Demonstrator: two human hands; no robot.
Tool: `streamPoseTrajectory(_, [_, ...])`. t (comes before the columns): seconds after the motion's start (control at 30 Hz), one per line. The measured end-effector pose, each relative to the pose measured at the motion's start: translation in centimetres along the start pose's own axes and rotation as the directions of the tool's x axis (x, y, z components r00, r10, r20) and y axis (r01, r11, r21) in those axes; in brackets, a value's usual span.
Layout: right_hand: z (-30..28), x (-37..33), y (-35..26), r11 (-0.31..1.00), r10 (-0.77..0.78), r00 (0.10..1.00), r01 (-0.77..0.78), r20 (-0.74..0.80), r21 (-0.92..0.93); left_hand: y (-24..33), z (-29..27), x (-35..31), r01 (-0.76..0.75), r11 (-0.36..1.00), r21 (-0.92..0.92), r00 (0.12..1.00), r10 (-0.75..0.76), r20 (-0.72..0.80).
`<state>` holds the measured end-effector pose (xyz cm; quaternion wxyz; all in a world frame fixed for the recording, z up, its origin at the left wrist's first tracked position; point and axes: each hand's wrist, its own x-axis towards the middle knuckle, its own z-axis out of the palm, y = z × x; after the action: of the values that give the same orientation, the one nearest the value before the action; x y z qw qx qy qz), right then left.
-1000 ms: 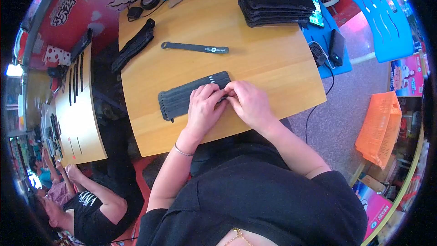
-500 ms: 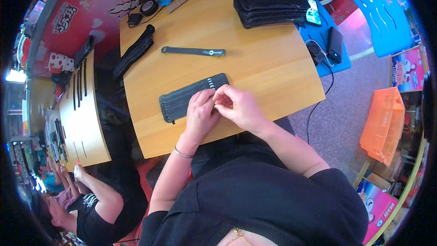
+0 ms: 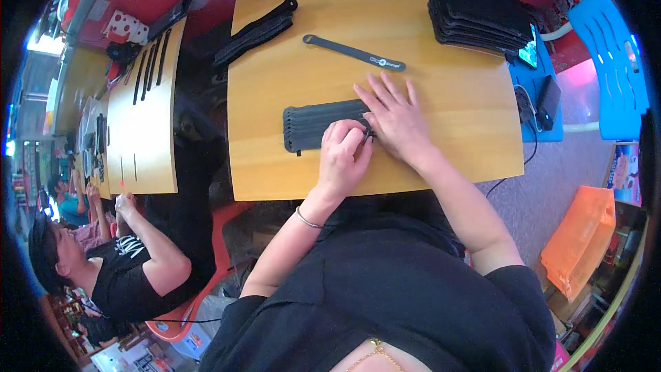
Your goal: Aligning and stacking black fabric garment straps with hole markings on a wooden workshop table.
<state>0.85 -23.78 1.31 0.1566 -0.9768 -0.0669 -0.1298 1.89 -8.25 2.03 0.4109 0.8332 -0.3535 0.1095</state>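
1 view only: head-worn fisheye, looking steeply down over the wearer's chest onto a wooden table (image 3: 441,158). Forearms enter from the lower edge; left hand (image 3: 344,158) and right hand (image 3: 396,117) sit near frame centre, close to the lens. Table edges bow toward the dark rim. A second table (image 3: 141,124) lies at left.

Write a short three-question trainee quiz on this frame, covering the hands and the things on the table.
1. True or false: the right hand lies flat, fingers spread, on the dark grey fabric bundle.
2. Which lies beyond the bundle on the wooden table? A) a single black strap B) scissors C) a cup
3. Fill in: the left hand pinches the bundle's ____ end.

Key: 1 true; 2 A; 3 right.
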Motion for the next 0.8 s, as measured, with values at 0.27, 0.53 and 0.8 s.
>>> streamPoseTrajectory(0.27, [0.2,0.0,-0.2,0.999,0.021,0.998,-0.019,0.052,-0.048,-1.9,-6.3,-2.1,0.470,0.725,-0.504,0.812,-0.578,-0.074])
streamPoseTrajectory(0.53, [0.1,0.1,-0.4,0.995,0.013,0.999,-0.007,0.053,-0.099,-9.8,-20.5,-8.3,-0.033,0.523,-0.851,0.440,-0.757,-0.483])
streamPoseTrajectory(0.8, [0.1,0.1,0.0,0.995,-0.002,0.996,0.011,0.093,-0.104,-2.1,-27.4,-5.9,0.312,0.836,-0.451,0.570,-0.545,-0.616])
